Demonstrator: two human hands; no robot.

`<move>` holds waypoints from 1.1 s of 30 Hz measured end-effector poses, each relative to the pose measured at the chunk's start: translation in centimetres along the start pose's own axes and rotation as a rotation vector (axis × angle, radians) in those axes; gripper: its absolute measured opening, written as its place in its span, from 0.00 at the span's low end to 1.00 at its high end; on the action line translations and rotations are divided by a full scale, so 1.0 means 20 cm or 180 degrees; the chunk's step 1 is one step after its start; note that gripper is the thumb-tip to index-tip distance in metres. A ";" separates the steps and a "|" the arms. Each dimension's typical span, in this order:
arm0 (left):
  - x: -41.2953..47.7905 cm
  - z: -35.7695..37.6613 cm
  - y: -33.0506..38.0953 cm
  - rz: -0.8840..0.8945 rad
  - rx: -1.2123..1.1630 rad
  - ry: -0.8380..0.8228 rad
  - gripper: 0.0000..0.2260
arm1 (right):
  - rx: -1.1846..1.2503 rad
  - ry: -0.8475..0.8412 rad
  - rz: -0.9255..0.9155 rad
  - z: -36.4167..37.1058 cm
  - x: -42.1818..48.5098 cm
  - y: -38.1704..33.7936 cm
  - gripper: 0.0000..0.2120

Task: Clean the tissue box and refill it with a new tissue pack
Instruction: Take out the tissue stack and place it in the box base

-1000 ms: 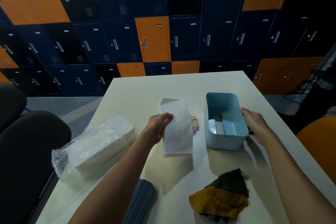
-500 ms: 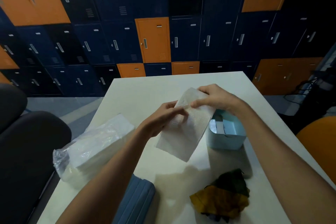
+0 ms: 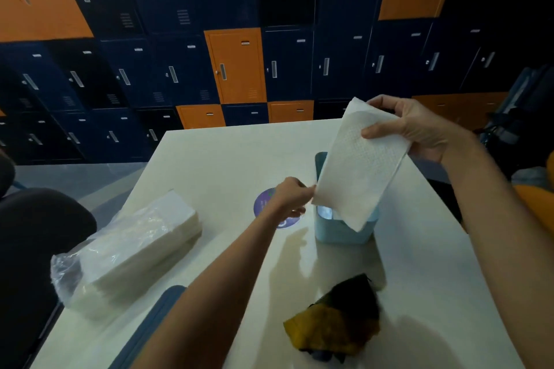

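Tissue (image 3: pixel 359 165): I held its top in my right fingers (image 3: pixel 374 132) and pinched its lower corner in my left fingers (image 3: pixel 301 192), over the box (image 3: pixel 338 234) on the desk (image 3: pixel 227 159). Pack (image 3: pixel 135 249) lay left. Risk: opposed pulling might tear it.

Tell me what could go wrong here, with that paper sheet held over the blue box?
1. The paper sheet hangs between the right hand and the left hand, which seems to pinch only a corner; a pull might tear it or slip it free.
2. The blue-grey piece, likely the lid, lies at the near edge of the table, beside the left forearm; a nudge could knock it off.
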State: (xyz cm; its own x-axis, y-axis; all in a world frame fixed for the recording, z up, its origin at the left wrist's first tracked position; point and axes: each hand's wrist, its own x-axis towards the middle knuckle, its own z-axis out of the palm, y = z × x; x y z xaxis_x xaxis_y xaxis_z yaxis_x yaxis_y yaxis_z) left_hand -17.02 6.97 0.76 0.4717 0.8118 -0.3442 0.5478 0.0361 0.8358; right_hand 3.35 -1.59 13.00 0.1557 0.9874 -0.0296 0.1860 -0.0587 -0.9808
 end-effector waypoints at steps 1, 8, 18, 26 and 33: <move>0.00 0.03 0.00 0.0054 0.0266 0.0011 0.09 | -0.0020 0.0029 -0.0026 -0.02 -0.01 0.00 0.24; 0.07 0.08 0.01 0.0240 0.1453 0.0255 0.15 | 0.0473 0.0258 -0.0234 -0.19 -0.06 0.03 0.25; 0.16 0.02 0.00 0.0701 0.2147 0.0158 0.18 | 0.0794 0.0130 -0.0248 -0.17 -0.06 0.04 0.28; 0.26 -0.03 -0.05 0.0968 0.2172 -0.0018 0.19 | 0.0615 -0.0007 -0.0046 -0.07 -0.06 0.05 0.30; 0.19 -0.20 0.14 0.1071 0.1116 -0.0053 0.22 | 0.0406 0.0036 0.0062 0.00 -0.05 0.04 0.32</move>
State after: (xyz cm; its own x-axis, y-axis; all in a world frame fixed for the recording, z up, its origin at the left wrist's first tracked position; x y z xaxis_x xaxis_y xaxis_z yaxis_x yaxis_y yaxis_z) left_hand -16.47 12.59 3.48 0.6720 0.7352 -0.0889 0.5615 -0.4277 0.7084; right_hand 3.39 -2.60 12.16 0.1691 0.9845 -0.0472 0.0580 -0.0578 -0.9966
